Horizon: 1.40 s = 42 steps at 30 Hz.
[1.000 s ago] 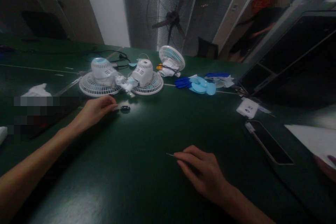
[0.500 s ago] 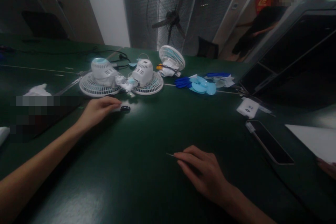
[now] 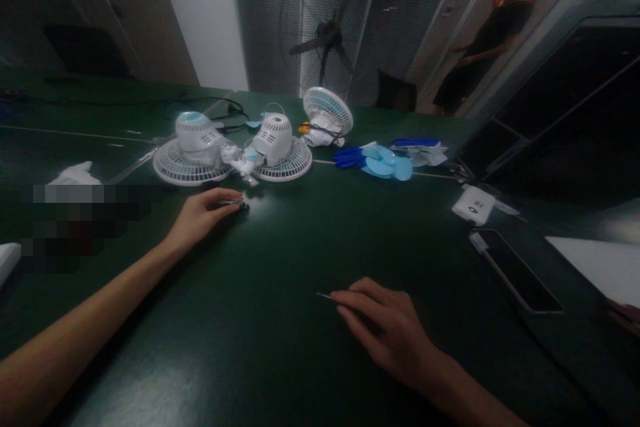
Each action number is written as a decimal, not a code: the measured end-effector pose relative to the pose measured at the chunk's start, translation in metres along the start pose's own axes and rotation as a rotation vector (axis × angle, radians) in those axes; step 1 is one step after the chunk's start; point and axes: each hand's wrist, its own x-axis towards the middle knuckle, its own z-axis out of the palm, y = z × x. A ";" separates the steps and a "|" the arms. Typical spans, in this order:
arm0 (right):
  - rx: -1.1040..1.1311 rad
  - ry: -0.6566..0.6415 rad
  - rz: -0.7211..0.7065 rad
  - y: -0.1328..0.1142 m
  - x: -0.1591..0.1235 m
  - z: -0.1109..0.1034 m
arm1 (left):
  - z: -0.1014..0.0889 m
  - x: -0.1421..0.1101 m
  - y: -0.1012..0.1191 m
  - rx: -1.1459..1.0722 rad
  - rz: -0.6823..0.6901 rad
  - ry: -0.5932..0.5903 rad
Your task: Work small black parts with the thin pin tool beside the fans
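My left hand [image 3: 197,217] is closed in a pinch, low over the table in front of the fans. At its fingertips is a small green-and-dark piece [image 3: 244,205] that resembles a little circuit board; the fingers cover part of it. Nearer to me on the right, my right hand [image 3: 387,323] pinches a thin metal pointed tool [image 3: 324,295]. Only the slim tip sticks out to the left, so its exact kind is hidden. The two hands are well apart.
Behind my left hand lie a white fan [image 3: 193,160], a second fan [image 3: 277,147] and a tilted fan [image 3: 327,113]. Light-blue blades [image 3: 385,163] and blue gloves [image 3: 349,157] lie beside them. A phone [image 3: 520,273] and white box [image 3: 474,205] are right. A person [image 3: 483,47] stands behind.
My left hand has moved a little right, and the small piece at its fingertips now shows green. My right hand stays put. The person in the background has shifted left.
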 end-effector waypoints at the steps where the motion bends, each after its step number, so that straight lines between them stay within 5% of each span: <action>1: -0.004 0.000 0.000 0.000 0.000 0.001 | 0.000 0.001 -0.001 0.004 0.004 -0.004; 19: -0.001 -0.029 0.027 0.000 -0.002 -0.001 | -0.002 0.000 0.001 0.101 0.052 -0.084; 23: -0.011 -0.022 0.028 0.000 0.000 0.000 | 0.019 -0.014 0.023 0.110 0.141 -0.206; 31: -0.005 0.001 0.085 -0.002 0.001 0.000 | 0.095 -0.083 0.079 -0.001 0.357 -0.603; 42: -0.019 -0.036 0.043 -0.003 0.005 0.001 | 0.100 -0.090 0.082 0.024 0.404 -0.609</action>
